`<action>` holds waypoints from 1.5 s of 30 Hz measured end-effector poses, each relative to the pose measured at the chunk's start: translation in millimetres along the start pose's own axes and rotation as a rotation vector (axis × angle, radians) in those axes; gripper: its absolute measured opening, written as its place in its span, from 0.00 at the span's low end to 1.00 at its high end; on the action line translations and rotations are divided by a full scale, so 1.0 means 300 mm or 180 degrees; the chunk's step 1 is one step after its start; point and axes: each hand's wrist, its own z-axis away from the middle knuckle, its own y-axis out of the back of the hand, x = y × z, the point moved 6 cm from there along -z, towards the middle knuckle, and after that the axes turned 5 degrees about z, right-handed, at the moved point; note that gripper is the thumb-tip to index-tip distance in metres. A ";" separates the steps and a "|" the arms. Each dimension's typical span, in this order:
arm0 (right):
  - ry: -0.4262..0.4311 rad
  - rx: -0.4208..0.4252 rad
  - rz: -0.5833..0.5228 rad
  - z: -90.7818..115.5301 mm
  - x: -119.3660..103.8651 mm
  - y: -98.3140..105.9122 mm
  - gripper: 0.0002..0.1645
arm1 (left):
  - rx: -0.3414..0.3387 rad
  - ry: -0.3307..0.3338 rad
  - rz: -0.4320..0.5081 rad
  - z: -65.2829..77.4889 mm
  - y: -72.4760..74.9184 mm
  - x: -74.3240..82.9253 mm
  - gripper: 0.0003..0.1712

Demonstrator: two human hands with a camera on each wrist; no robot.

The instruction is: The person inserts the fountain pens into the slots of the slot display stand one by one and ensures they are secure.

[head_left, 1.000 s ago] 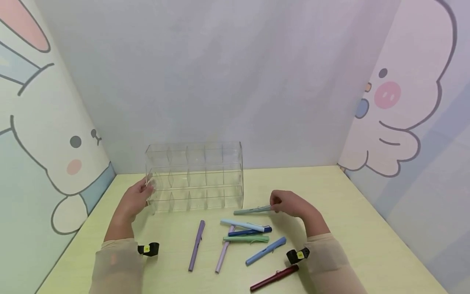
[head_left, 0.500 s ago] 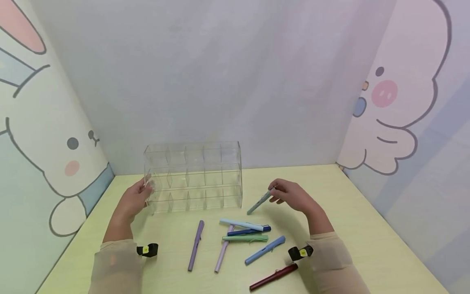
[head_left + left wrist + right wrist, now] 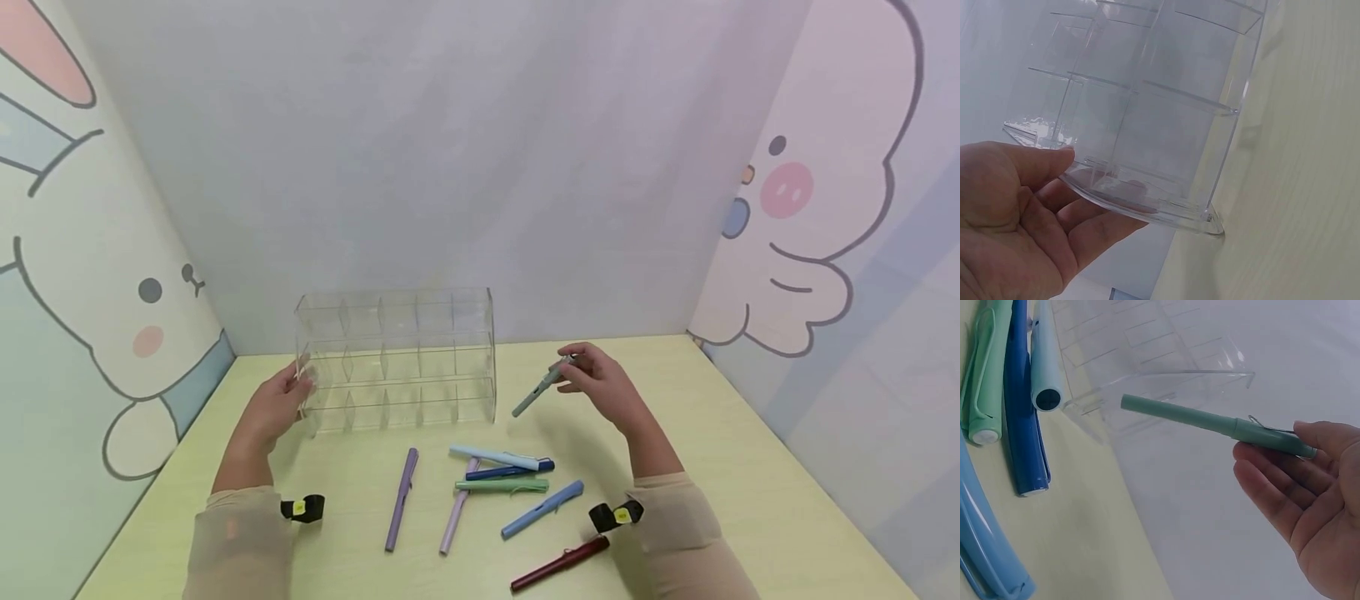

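Raised higher and farther back since the earlier head frames, the grey-green pen (image 3: 540, 392), which lay almost level a second ago, now slants above the table (image 3: 750, 467), just beside the right end of the clear holder (image 3: 396, 384). The right hand (image 3: 603, 387) has risen with it, pinching its upper end. The left hand (image 3: 272, 408) stays where it was, grasping the holder's left end, and the holder has kept its place. Seven other pens lie as before in front: purple (image 3: 401, 500), lilac (image 3: 454, 521), pale blue (image 3: 491, 457), dark blue (image 3: 486, 476), light green (image 3: 495, 485), mid blue (image 3: 542, 510) and dark red (image 3: 560, 565), the middle ones partly overlapping. The tabletop is pale yellow with a faint grain; behind it rises a plain greyish wall (image 3: 450, 167), with a rabbit drawing (image 3: 112, 317) on the left side and a pink-snouted figure (image 3: 840, 167) on the right. From the left wrist, the thumb and fingers grip the holder's curved side panel, whose lower corner meets the table. From the right wrist, the thumb lies on top of the grey-green pen's clip end and the fingers beneath; its other end points toward the holder.
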 end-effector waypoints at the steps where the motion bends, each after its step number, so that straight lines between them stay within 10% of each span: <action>1: 0.0025 0.0051 -0.0023 0.000 -0.003 0.004 0.21 | 0.0001 -0.0004 0.0007 -0.001 -0.002 0.000 0.34; 14: 0.0135 0.0236 -0.0135 -0.038 -0.042 0.051 0.24 | -0.0027 -0.0111 -0.0010 -0.014 -0.028 0.026 0.34; 45: 0.0165 -0.0073 -0.0240 -0.436 -0.337 0.074 0.21 | -0.0004 -0.0083 0.0047 -0.017 -0.047 0.019 0.33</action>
